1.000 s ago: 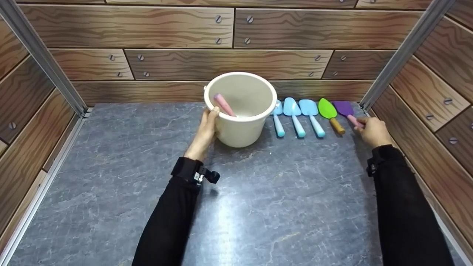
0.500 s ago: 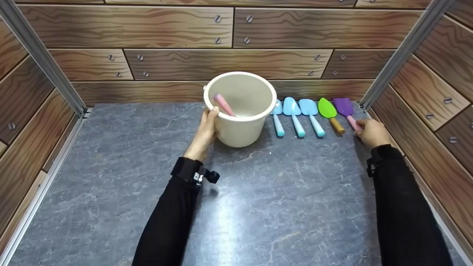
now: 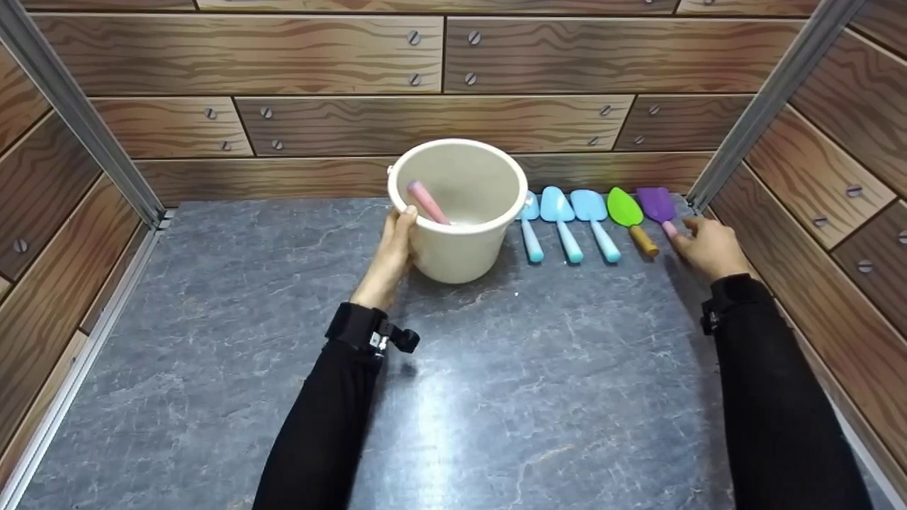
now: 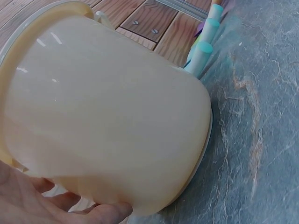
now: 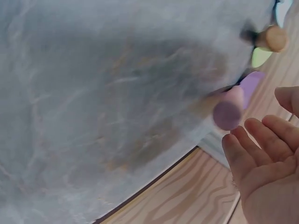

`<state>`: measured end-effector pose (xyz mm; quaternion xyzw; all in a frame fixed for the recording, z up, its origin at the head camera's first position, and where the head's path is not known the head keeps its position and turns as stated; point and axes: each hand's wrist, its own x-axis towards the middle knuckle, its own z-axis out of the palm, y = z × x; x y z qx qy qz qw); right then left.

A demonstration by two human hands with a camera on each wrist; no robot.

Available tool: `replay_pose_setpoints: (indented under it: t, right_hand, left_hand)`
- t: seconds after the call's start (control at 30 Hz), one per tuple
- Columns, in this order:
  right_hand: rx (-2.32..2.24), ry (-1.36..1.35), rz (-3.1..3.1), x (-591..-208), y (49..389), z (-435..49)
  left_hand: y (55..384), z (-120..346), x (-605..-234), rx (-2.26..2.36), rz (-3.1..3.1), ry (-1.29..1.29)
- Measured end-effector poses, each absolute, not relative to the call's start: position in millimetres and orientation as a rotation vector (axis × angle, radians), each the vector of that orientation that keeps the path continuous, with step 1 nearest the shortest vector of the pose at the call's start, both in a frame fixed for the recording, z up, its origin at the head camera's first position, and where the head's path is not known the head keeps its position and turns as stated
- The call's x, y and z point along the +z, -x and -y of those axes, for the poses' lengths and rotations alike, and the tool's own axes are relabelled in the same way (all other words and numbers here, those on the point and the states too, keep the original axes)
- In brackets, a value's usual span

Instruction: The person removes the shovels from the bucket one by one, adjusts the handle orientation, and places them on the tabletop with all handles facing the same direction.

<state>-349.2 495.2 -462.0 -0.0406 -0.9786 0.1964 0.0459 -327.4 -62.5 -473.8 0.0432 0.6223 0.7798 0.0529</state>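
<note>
A cream bucket point(image 3: 459, 212) stands at the back of the grey table, filling the left wrist view point(image 4: 107, 116). A pink handle point(image 3: 427, 202) leans inside it. My left hand point(image 3: 397, 241) grips its left rim, thumb over the edge, fingers point(image 4: 56, 205) against the wall. To the bucket's right lie a row of toy shovels: three blue ones point(image 3: 560, 219), a green one point(image 3: 627, 212) and a purple one point(image 3: 657, 204) with a pink handle point(image 5: 227, 112). My right hand point(image 3: 698, 237) lies open just right of that handle, fingers point(image 5: 252, 149) straight, holding nothing.
Wood-pattern walls with metal corner posts point(image 3: 772, 99) enclose the table on three sides. The right wall runs close beside my right hand. The slate-grey tabletop point(image 3: 496, 389) stretches bare toward me.
My right hand has let go of the purple shovel's pink handle and opened beside it. The left hand and bucket have stayed put.
</note>
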Motion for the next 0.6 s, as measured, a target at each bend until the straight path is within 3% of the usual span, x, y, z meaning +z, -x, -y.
replay_pose_setpoints:
  t: [0.6]
  right_hand:
    - [0.656,0.005,2.938,-421,362,-442]
  left_hand:
    - [325,63,-473,2.308,-1.939,-0.08]
